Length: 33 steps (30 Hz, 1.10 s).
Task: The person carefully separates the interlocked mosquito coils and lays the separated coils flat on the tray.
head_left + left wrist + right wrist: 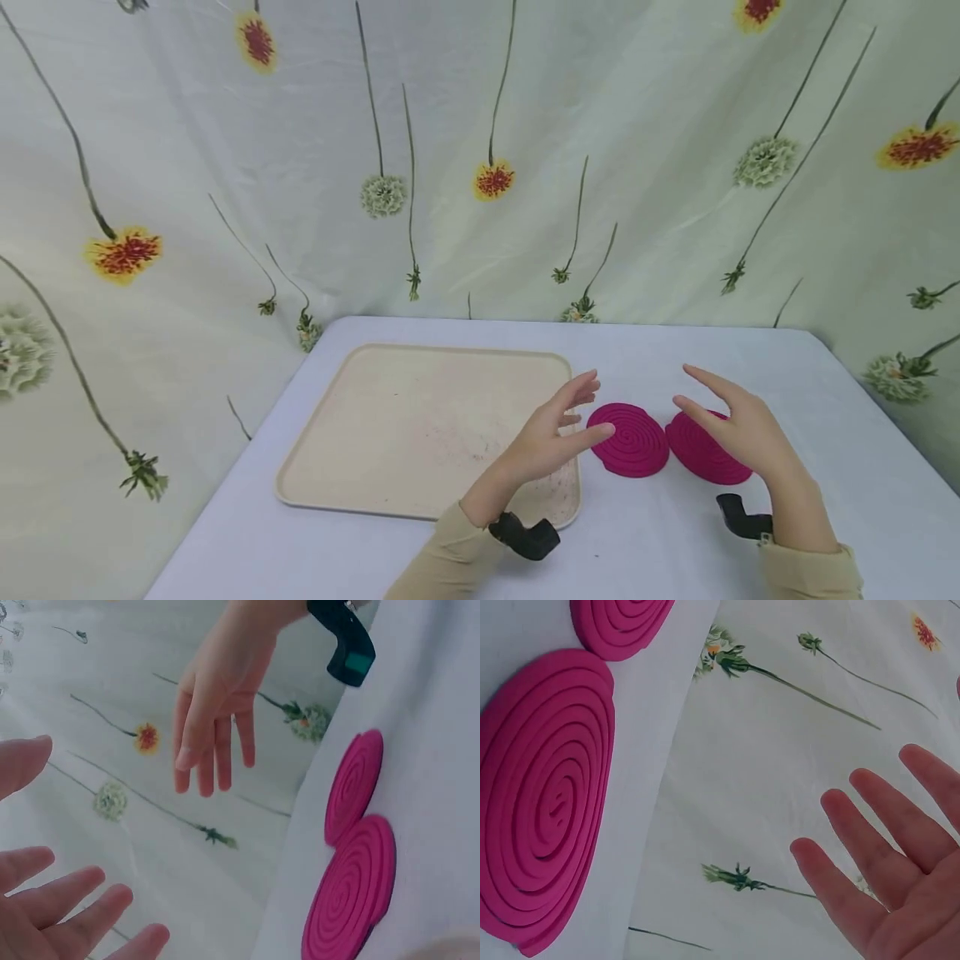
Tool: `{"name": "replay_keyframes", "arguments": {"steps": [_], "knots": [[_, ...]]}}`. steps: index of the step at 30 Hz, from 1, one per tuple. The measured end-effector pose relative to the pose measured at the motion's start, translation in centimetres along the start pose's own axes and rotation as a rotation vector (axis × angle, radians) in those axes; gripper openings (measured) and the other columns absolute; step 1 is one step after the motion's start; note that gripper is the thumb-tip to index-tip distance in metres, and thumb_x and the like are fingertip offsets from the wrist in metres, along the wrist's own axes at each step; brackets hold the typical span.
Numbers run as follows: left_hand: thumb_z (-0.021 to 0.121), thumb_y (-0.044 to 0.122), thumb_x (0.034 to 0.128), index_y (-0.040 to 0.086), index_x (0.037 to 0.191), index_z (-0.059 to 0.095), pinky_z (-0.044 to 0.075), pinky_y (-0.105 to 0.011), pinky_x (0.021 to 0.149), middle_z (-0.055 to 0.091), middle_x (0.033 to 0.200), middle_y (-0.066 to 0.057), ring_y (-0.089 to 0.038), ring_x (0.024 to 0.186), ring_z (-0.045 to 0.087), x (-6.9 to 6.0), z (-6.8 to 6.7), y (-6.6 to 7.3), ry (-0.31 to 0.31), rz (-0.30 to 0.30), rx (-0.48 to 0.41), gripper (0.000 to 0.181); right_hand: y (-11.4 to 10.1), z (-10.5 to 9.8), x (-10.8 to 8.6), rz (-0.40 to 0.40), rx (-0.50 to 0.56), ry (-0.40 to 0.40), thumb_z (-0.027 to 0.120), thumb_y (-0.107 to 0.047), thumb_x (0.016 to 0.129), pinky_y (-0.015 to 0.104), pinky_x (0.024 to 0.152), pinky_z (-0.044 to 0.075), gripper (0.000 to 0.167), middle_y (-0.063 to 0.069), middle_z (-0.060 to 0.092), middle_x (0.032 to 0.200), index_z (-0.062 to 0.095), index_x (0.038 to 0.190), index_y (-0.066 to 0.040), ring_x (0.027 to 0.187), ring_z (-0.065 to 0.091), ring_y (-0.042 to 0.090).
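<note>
Fingers spread, your left hand [553, 437] and right hand [742, 425] hover at the head view's lower right — over the table [645, 546], where a magenta left coil [634, 452] and matching right coil [707, 460] lie edge to edge. A beige tray [420, 417] — flat — sits left of lower center.

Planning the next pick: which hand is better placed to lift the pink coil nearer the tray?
Probably the left hand: it is empty, and in the head view it overlaps that pink coil beside the tray. The right hand, also empty, is nearer the other coil.
</note>
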<state>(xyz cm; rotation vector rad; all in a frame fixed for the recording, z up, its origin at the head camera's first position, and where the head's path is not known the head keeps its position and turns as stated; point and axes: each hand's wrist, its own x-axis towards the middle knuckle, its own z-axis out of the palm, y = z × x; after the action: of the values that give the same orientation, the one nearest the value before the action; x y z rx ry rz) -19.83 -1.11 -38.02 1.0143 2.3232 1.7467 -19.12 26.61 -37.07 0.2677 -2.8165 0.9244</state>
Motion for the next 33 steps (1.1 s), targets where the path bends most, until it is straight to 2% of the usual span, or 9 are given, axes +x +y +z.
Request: {"name": "replay_keyframes", "arguments": {"steps": [4, 8, 13, 19, 22, 24, 27, 30, 33], "knots": [[0.060, 0.017, 0.0922, 0.013, 0.140, 0.039, 0.045, -0.029, 0.094, 0.051, 0.134, -0.005, -0.020, 0.120, 0.050, 0.9, 2.0, 0.1, 0.044, -0.054, -0.218, 0.052, 1.1, -0.4, -0.2, 0.059, 0.057, -0.014, 0.051, -0.042, 0.094, 0.065, 0.085, 0.042, 0.060, 0.028, 0.045, 0.133, 0.039, 0.142, -0.007, 0.113, 0.046, 0.051], [0.059, 0.013, 0.0923, 0.007, 0.132, 0.047, 0.047, -0.023, 0.089, 0.057, 0.125, -0.012, -0.019, 0.111, 0.056, 1.6, 3.9, -0.2, 0.119, -0.120, -0.359, 0.042, 2.1, -0.8, -0.4, 0.113, 0.100, -0.032, 0.048, -0.044, 0.095, 0.064, 0.082, 0.044, 0.060, 0.028, 0.046, 0.132, 0.040, 0.141, -0.006, 0.112, 0.047, 0.049], [0.060, 0.016, 0.0907, 0.005, 0.127, 0.051, 0.049, -0.020, 0.083, 0.060, 0.119, -0.014, -0.011, 0.099, 0.058, 2.0, 6.2, -0.8, 0.169, -0.169, -0.371, 0.039, 5.0, -0.3, -0.1, 0.140, 0.124, -0.051, 0.048, -0.046, 0.095, 0.062, 0.082, 0.045, 0.061, 0.027, 0.046, 0.133, 0.043, 0.138, -0.002, 0.116, 0.044, 0.046], [0.062, 0.013, 0.0884, 0.007, 0.121, 0.056, 0.052, -0.021, 0.074, 0.064, 0.108, -0.004, -0.007, 0.089, 0.060, 2.5, 8.8, -1.6, 0.202, -0.245, -0.391, 0.034, 13.0, 2.0, 1.3, 0.189, 0.128, -0.039, 0.046, -0.057, 0.091, 0.060, 0.079, 0.046, 0.068, 0.023, 0.046, 0.135, 0.044, 0.140, -0.010, 0.122, 0.039, 0.044], [0.064, 0.010, 0.0875, 0.007, 0.119, 0.058, 0.054, -0.026, 0.074, 0.065, 0.106, -0.005, -0.009, 0.088, 0.063, 2.7, 9.9, -1.9, 0.226, -0.308, -0.447, 0.032, 15.3, 2.5, 1.6, 0.228, 0.139, -0.049, 0.045, -0.059, 0.091, 0.067, 0.085, 0.039, 0.071, 0.024, 0.044, 0.136, 0.042, 0.140, -0.008, 0.124, 0.036, 0.046], [0.064, 0.008, 0.0872, 0.006, 0.119, 0.058, 0.055, -0.030, 0.073, 0.065, 0.107, -0.008, -0.011, 0.088, 0.064, 2.9, 10.6, -2.1, 0.239, -0.344, -0.491, 0.032, 14.8, 2.2, 1.3, 0.264, 0.149, -0.070, 0.044, -0.058, 0.092, 0.068, 0.088, 0.037, 0.072, 0.027, 0.041, 0.137, 0.041, 0.140, -0.005, 0.125, 0.034, 0.047], [0.063, 0.005, 0.0868, 0.001, 0.119, 0.057, 0.056, -0.033, 0.072, 0.065, 0.108, -0.012, -0.014, 0.088, 0.064, 3.1, 11.5, -2.2, 0.244, -0.372, -0.543, 0.033, 12.4, 1.4, 0.5, 0.312, 0.186, -0.101, 0.044, -0.055, 0.093, 0.069, 0.089, 0.035, 0.072, 0.031, 0.036, 0.139, 0.040, 0.139, 0.000, 0.125, 0.031, 0.049], [0.063, 0.004, 0.0862, 0.000, 0.117, 0.058, 0.057, -0.034, 0.071, 0.066, 0.102, -0.008, -0.015, 0.086, 0.064, 3.3, 12.3, -2.4, 0.260, -0.404, -0.560, 0.031, 10.1, 0.7, -0.2, 0.339, 0.223, -0.128, 0.044, -0.050, 0.095, 0.068, 0.090, 0.035, 0.071, 0.035, 0.032, 0.139, 0.037, 0.139, 0.004, 0.125, 0.029, 0.052], [0.063, 0.003, 0.0854, 0.001, 0.114, 0.060, 0.057, -0.034, 0.070, 0.065, 0.097, -0.003, -0.015, 0.084, 0.063, 3.4, 13.2, -2.7, 0.283, -0.432, -0.560, 0.029, 9.1, 0.5, -0.6, 0.364, 0.226, -0.132, 0.043, -0.048, 0.096, 0.066, 0.091, 0.037, 0.070, 0.036, 0.030, 0.139, 0.035, 0.139, 0.006, 0.124, 0.029, 0.052]]}}
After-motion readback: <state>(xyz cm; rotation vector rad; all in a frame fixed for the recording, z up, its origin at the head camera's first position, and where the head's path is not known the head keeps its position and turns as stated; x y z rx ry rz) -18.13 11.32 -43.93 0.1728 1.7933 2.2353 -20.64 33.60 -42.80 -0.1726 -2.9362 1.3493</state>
